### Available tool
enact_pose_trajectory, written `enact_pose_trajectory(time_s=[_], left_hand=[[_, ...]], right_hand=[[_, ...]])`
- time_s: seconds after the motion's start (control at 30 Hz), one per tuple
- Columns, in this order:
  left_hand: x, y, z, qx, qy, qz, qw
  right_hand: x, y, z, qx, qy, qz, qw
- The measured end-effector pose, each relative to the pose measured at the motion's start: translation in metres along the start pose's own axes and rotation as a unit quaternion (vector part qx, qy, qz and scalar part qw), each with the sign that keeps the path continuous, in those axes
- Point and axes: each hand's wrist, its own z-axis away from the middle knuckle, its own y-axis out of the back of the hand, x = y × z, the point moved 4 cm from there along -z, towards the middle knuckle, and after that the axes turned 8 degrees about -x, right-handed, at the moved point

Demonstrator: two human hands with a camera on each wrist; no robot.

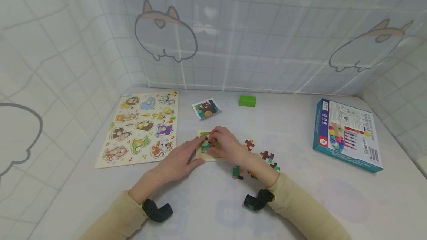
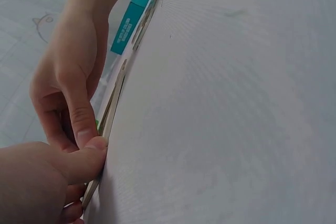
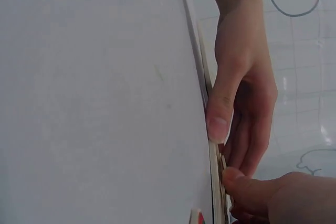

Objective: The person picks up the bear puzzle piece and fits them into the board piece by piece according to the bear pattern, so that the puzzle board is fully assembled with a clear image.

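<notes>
A small wooden jigsaw tray [image 1: 213, 159] lies on the table, with green and brown picture pieces [image 1: 205, 146] at its left side. My left hand [image 1: 176, 160] holds the tray at its left edge, the thumb by the near left corner. Over the tray, my right hand [image 1: 228, 145] pinches a jigsaw piece, mostly hidden by the fingers. In the left wrist view the left thumb [image 2: 89, 153] presses the tray's edge. Several loose jigsaw pieces [image 1: 237, 172] lie to the right, partly under the right forearm.
An animal peg puzzle board [image 1: 146, 130] lies to the left. Behind the tray are a bear picture card [image 1: 206, 108] and a green block [image 1: 247, 101]. A toy box [image 1: 348, 134] lies at the right. Patterned curtain-like walls surround the table.
</notes>
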Motion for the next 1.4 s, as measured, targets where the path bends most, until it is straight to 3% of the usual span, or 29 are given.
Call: enact_pose_trajectory(time_s=[0.27, 0.57, 0.87, 1.4], left_hand=[[0.003, 0.001, 0.000, 0.005, -0.015, -0.015, 0.9998], [0.009, -0.001, 0.001, 0.009, -0.045, -0.071, 0.9964], [0.008, -0.003, 0.001, 0.015, -0.046, -0.103, 0.9935], [0.011, -0.003, 0.002, 0.016, -0.048, -0.113, 0.9923]], right_hand=[[0.000, -0.006, -0.001, 0.017, -0.008, -0.003, 0.9998], [0.002, -0.010, -0.001, 0.062, 0.022, 0.005, 0.9978], [0.002, -0.009, -0.001, 0.067, 0.013, 0.016, 0.9976], [0.004, -0.007, 0.000, 0.084, -0.001, 0.022, 0.9963]])
